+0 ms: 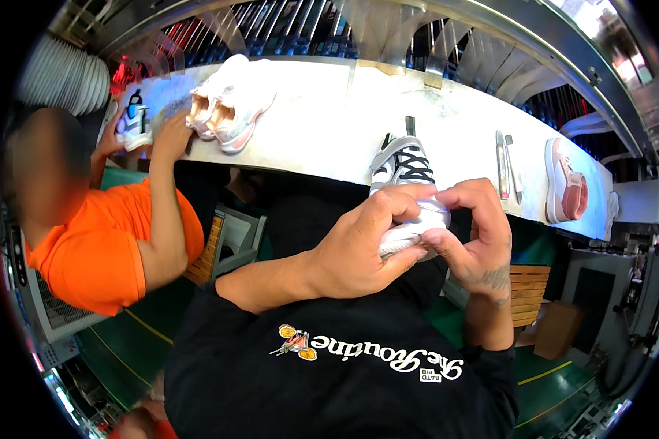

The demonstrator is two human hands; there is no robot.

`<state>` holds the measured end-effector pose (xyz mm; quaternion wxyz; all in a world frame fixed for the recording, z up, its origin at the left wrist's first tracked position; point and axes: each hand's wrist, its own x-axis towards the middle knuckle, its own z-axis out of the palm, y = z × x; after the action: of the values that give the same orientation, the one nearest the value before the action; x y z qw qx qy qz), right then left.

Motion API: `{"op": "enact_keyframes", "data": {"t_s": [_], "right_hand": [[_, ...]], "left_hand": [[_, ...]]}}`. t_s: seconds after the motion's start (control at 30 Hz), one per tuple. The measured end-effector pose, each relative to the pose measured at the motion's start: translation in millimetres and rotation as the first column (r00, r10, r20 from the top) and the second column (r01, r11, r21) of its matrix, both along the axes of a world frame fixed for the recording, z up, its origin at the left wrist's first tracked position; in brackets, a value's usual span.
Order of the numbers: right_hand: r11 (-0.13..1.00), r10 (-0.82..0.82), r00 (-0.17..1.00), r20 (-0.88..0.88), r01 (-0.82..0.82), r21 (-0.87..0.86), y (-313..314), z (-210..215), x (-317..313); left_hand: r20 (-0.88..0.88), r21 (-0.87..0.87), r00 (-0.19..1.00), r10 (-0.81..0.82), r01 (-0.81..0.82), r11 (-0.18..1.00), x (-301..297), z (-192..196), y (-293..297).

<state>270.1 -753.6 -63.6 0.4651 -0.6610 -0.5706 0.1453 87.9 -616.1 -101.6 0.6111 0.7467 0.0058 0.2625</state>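
Observation:
A white and grey sneaker [406, 167] with black laces is held at the table's near edge, its toe toward me. My left hand [370, 241] is closed around the toe end, fingers on top and thumb low on the side by the white sole. On the other side of the toe, my right hand [476, 238] is curled, its index fingertip and thumb pressing on the shoe. Both hands cover much of the front of the shoe, so the exact contact under the fingers is partly hidden.
Two slim pen-like tools [502, 164] lie right of the sneaker, and a pink and white shoe [564, 183] stands beyond them. Pale pink shoes [231, 110] sit to the left. A co-worker in an orange shirt [117, 241] handles another sneaker [135, 128]. Metal rollers [285, 22] run behind the table.

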Motion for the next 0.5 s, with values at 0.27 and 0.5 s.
{"op": "enact_keyframes", "data": {"t_s": [0.27, 0.5], "right_hand": [[0.995, 0.1, 0.995, 0.014, -0.1, 0.008, 14, -10, -16], [0.995, 0.083, 0.996, 0.037, -0.084, 0.044, 26, -12, -31]], "left_hand": [[-0.02, 0.156, 0.963, 0.27, -0.264, 0.952, -10, 9, -2], [-0.224, 0.243, 0.883, 0.413, -0.359, 0.901, -42, 19, 9]]}}
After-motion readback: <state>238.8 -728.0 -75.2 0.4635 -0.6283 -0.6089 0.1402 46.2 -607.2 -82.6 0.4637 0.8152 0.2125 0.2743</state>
